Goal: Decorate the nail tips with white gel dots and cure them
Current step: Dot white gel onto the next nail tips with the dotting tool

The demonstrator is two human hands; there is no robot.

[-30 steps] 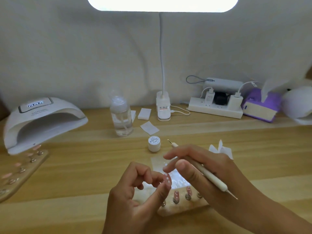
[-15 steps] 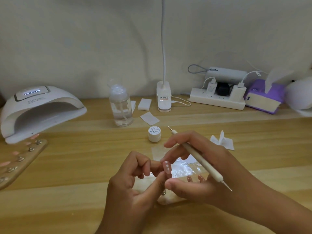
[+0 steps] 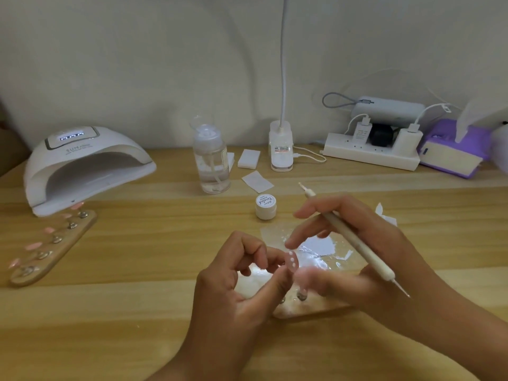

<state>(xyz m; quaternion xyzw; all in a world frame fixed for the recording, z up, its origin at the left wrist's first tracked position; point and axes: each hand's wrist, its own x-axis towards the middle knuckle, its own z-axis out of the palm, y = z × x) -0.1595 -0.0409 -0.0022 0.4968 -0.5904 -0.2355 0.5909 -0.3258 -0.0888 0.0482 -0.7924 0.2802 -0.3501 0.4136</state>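
— While the left hand (image 3: 236, 284) pinches the dotted nail tip (image 3: 292, 262) face-up, why lay the dotting pen (image 3: 365, 251) crosswise?

— The right hand (image 3: 384, 237) curls round it, probably sparing the wet dots. The tip sits between both hands, just beside the right thumb; the curing lamp (image 3: 82, 166) stands well left of them.

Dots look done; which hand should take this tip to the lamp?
Left, probably: left hand pinches the nail tip, curing lamp sits on its side; right hand holds the dotting pen.
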